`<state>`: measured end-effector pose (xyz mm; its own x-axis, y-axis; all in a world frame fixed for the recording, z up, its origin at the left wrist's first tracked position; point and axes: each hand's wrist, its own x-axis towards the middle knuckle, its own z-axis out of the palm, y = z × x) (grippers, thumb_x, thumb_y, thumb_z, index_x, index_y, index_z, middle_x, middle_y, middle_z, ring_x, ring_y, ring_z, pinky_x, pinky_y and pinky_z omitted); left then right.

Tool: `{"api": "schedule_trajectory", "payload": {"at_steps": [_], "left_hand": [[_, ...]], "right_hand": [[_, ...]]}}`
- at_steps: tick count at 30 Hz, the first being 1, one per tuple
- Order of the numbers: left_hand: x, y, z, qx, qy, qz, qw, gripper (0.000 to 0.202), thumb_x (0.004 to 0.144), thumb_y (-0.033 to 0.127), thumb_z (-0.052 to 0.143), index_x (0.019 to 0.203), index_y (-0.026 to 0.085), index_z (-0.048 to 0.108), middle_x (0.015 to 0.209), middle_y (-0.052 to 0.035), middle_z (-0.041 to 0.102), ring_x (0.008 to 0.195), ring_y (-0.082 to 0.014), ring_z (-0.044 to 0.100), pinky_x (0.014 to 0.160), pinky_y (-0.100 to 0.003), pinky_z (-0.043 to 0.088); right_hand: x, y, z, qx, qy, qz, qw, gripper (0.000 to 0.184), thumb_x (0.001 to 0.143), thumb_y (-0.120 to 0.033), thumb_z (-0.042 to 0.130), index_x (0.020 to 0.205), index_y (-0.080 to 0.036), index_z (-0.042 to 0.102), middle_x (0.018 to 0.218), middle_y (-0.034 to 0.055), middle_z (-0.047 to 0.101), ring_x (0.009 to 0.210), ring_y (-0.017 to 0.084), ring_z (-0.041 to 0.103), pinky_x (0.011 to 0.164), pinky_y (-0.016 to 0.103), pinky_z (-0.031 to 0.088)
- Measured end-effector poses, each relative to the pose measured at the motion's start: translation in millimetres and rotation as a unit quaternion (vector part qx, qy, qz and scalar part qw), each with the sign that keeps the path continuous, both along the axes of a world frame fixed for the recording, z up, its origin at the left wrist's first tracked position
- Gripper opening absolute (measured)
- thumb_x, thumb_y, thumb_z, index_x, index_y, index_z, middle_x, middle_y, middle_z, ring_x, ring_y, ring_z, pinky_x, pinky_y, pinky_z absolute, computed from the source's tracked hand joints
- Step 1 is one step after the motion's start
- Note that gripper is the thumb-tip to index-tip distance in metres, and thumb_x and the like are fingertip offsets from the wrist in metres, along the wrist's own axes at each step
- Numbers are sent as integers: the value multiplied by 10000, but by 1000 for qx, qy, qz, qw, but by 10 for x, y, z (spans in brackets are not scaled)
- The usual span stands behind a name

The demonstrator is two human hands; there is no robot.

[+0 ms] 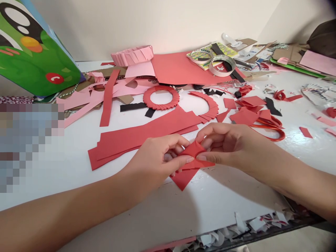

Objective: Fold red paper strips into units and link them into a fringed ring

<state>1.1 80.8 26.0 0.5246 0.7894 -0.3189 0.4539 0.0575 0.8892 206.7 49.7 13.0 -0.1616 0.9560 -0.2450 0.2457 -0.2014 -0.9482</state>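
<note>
Your left hand and right hand pinch the folded paper between thumbs and fingers — thumbs side by side on top, probably to keep the crease flat. Strips lie just beyond your left fingers, seemingly kept within reach.

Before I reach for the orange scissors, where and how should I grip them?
Probably pinch the exposed handle loops of the orange scissors, coming from the right with your right hand: the loops stick out that way, while red paper scraps seem to cover the other end.
</note>
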Motion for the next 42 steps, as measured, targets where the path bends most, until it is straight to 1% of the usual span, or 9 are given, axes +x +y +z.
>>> {"api": "schedule_trajectory", "payload": {"at_steps": [4,8,12,16,23,27,31,36,42], "left_hand": [[-5,3,-2,20,3,-18,1000,47,893,261,695,877,223,718,749,62,653,591,-87,503,569,-201,410],[-12,12,-9,23,5,-37,999,206,894,260,665,697,215,625,581,85,476,517,-94,389,496,-225,323],[-14,11,-10,5,16,-44,999,281,906,314,634,652,219,557,549,86,366,484,-97,298,438,-241,232],[-15,16,-1,9,32,-52,998,296,909,336,614,645,214,559,558,77,369,490,-94,301,435,-233,236],[-12,28,34,12,65,-67,996,211,901,326,605,740,209,676,567,70,407,520,-106,322,459,-224,243],[-9,22,40,17,46,-63,997,244,884,319,622,667,207,620,573,69,394,526,-104,323,467,-220,252],[-5,-4,47,-21,25,-44,998,276,888,317,622,640,207,571,562,77,363,500,-93,293,444,-217,232],[-1,-18,52,-26,14,-42,999,277,902,297,627,645,208,579,553,85,369,491,-87,294,434,-217,225],[-3,11,46,-7,27,-58,998,247,904,305,619,678,206,625,573,79,397,507,-89,311,453,-218,243]], "right_hand": [[-4,-2,-1,6,-4,6,1000,217,709,-295,858,850,-268,695,720,-30,720,621,145,703,574,249,553],[-15,-2,5,10,-19,8,1000,232,702,-298,846,871,-251,695,733,-6,739,649,169,717,568,255,567],[-21,-12,12,22,-12,10,1000,191,723,-267,818,868,-248,696,716,-20,733,634,146,710,571,235,557],[-25,-20,11,25,-7,11,1000,184,724,-268,805,867,-251,689,717,-29,731,627,145,707,578,243,555],[-31,-30,1,21,-29,22,999,182,750,-299,790,900,-246,702,761,5,768,693,178,735,620,271,576],[-32,-40,9,16,-25,30,999,166,768,-306,777,897,-246,691,772,11,781,700,185,744,606,266,569],[-26,-53,25,26,-32,35,999,165,772,-299,780,894,-248,681,747,-5,773,672,165,726,599,247,543],[-30,-69,46,31,-56,37,997,148,788,-287,779,899,-253,689,739,-17,761,663,149,709,608,237,533],[-46,-63,35,25,-29,32,999,136,796,-281,776,894,-254,685,746,-21,748,668,150,726,593,228,542]]}}
